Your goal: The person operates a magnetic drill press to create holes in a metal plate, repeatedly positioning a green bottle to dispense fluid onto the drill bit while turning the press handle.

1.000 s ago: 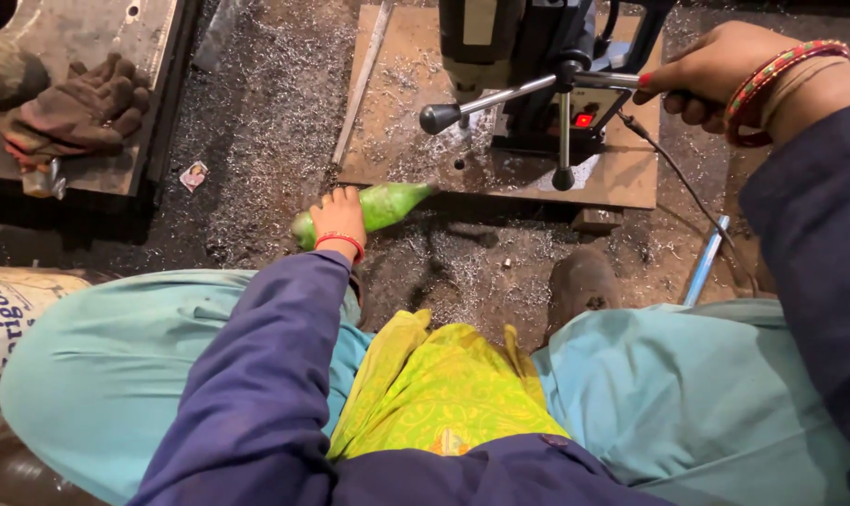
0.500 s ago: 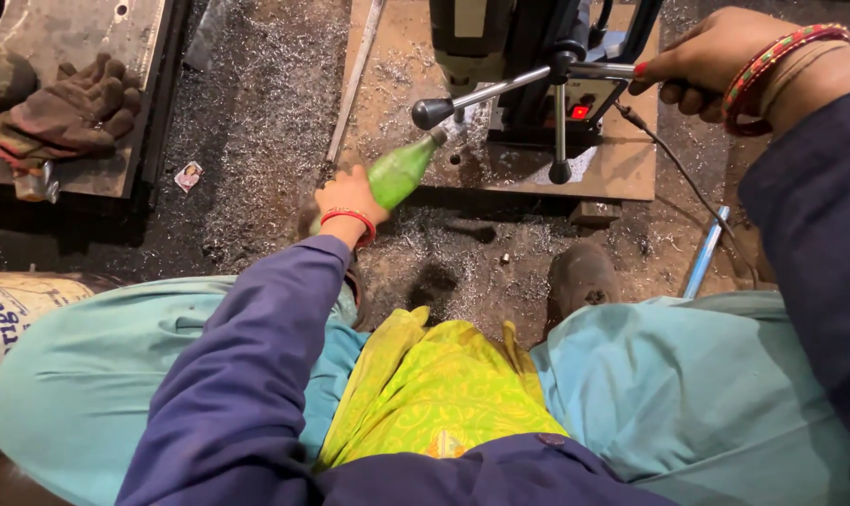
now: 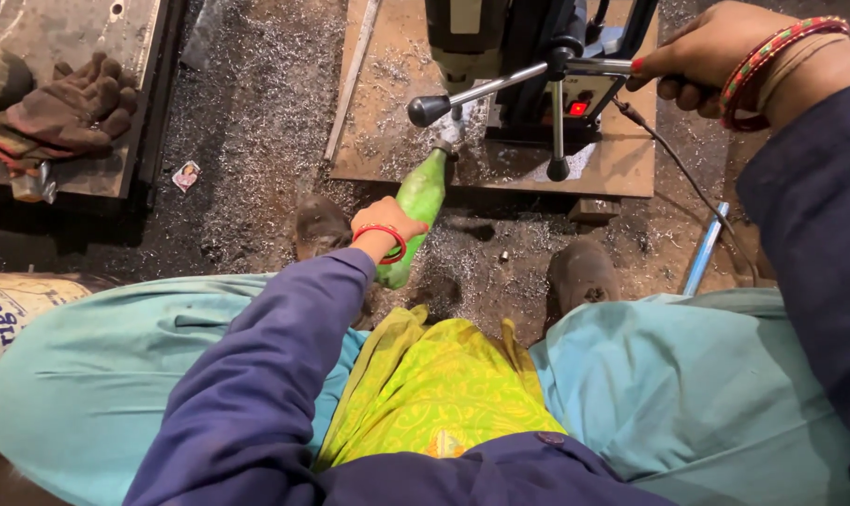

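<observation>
Tilting toward the drill bit, a green bottle (image 3: 415,211) is gripped by the left hand (image 3: 384,223), nozzle aimed at the cut, likely for coolant. The feed handle (image 3: 537,75) of the magnetic drill (image 3: 509,47) is clenched in the right hand (image 3: 701,56), steadying the feed over the steel plate (image 3: 387,141).

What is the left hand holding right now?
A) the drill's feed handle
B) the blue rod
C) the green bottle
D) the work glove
C: the left hand is wrapped around the green bottle, tipped with its neck toward the drill bit, while the right hand grips the feed handle; the glove lies untouched on the plate at far left.
</observation>
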